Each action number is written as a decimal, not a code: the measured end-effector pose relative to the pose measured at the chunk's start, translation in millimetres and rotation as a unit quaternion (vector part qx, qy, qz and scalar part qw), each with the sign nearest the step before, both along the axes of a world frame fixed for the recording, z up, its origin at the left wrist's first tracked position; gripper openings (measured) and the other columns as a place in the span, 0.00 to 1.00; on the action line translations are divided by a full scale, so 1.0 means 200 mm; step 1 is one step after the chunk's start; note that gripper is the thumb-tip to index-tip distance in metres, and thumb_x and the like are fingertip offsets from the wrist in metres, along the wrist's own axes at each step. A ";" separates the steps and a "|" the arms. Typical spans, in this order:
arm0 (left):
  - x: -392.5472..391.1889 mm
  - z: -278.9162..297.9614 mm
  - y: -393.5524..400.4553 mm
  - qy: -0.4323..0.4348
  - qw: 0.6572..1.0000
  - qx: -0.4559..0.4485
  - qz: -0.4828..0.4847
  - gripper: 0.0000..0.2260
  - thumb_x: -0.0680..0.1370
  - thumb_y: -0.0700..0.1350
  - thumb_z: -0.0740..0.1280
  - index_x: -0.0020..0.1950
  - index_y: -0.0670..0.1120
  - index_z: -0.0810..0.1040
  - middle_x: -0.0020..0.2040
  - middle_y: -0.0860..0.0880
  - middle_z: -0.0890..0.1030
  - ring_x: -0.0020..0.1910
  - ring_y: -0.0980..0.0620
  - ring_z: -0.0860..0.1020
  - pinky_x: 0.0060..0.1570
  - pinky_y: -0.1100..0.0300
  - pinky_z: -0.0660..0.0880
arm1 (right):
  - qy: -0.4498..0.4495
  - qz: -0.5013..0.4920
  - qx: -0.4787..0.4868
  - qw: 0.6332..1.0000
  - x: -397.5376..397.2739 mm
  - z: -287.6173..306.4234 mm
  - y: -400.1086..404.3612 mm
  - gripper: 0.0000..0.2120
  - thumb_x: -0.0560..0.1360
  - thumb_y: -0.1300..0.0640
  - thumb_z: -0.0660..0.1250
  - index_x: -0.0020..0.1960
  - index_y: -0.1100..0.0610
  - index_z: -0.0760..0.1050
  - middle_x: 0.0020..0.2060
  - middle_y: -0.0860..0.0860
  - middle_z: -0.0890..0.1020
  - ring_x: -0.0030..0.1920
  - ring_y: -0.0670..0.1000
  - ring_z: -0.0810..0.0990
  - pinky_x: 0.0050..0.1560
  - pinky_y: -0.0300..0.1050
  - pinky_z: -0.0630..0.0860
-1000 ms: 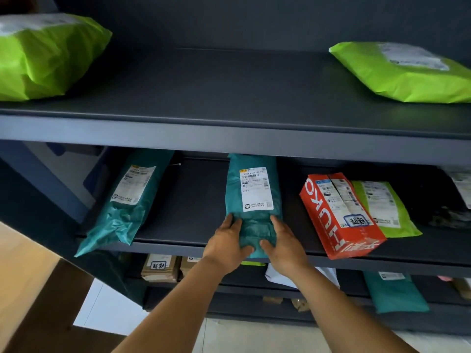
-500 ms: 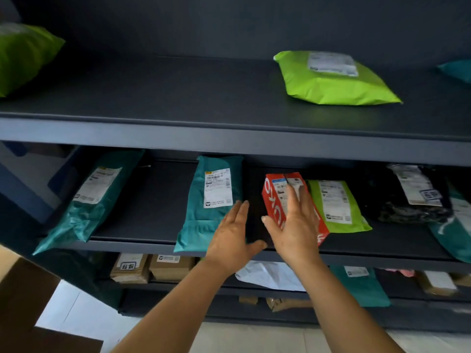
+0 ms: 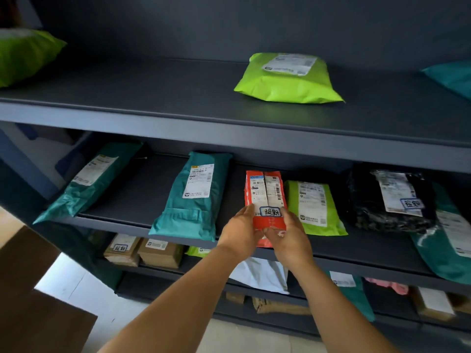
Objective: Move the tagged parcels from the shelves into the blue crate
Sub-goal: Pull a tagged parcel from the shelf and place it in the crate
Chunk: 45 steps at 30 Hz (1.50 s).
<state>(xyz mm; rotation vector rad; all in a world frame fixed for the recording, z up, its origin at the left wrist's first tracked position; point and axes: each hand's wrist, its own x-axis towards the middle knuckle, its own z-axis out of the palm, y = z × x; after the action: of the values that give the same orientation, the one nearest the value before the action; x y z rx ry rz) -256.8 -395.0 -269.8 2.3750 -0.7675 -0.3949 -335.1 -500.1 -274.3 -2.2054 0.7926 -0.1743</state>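
grip: left hand [image 3: 240,231] and right hand [image 3: 290,238] both grasping the red parcel [image 3: 266,197] | where: near edge of middle shelf [image 3: 369,253], just left of green parcel [image 3: 314,207] | tag: handwritten label [image 3: 270,211] showing

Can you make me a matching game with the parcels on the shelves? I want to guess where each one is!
Things:
1. red parcel
2. black parcel
3. lime parcel with nothing near it
4. brown boxes

Places:
A. top shelf
B. held by both hands at the middle shelf
C. lower shelf, left
D. middle shelf, right, lying flat

Pairs: 1-B, 2-D, 3-A, 4-C
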 end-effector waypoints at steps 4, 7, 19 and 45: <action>-0.04 0.04 0.04 0.000 0.999 -0.022 0.039 0.27 0.76 0.41 0.67 0.74 0.45 0.64 0.70 0.48 0.71 0.65 0.49 0.73 0.65 0.57 0.70 | -0.039 0.028 0.013 0.999 -0.03 0.02 0.00 0.31 0.77 0.53 0.66 0.76 0.53 0.58 0.72 0.51 0.65 0.67 0.50 0.70 0.59 0.39 0.68; -0.08 0.07 0.10 -0.010 0.997 -0.030 0.075 0.27 0.77 0.44 0.67 0.75 0.45 0.64 0.71 0.49 0.70 0.66 0.50 0.72 0.66 0.57 0.69 | -0.062 0.049 0.009 0.997 -0.03 0.05 0.03 0.30 0.77 0.53 0.67 0.75 0.52 0.59 0.71 0.49 0.66 0.65 0.50 0.71 0.60 0.41 0.69; -0.21 0.26 0.65 -0.061 0.971 -0.049 0.227 0.29 0.78 0.46 0.66 0.77 0.49 0.60 0.71 0.52 0.70 0.67 0.53 0.71 0.66 0.57 0.70 | -0.132 0.166 0.033 0.977 0.02 0.23 0.49 0.26 0.77 0.53 0.66 0.73 0.48 0.64 0.68 0.45 0.69 0.61 0.49 0.75 0.54 0.44 0.74; -1.51 0.49 2.92 -0.157 0.846 -0.084 0.502 0.27 0.76 0.43 0.68 0.74 0.49 0.65 0.68 0.54 0.74 0.63 0.55 0.75 0.63 0.59 0.73 | -0.182 0.489 0.099 0.847 -0.80 0.44 2.80 0.26 0.78 0.53 0.64 0.75 0.51 0.61 0.70 0.44 0.66 0.65 0.46 0.70 0.57 0.36 0.68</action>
<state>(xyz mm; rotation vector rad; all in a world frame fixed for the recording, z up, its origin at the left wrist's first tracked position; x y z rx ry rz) -558.7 188.0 -172.0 2.3241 0.3732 0.4904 -495.6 60.8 -185.9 -2.0178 -0.5391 0.0086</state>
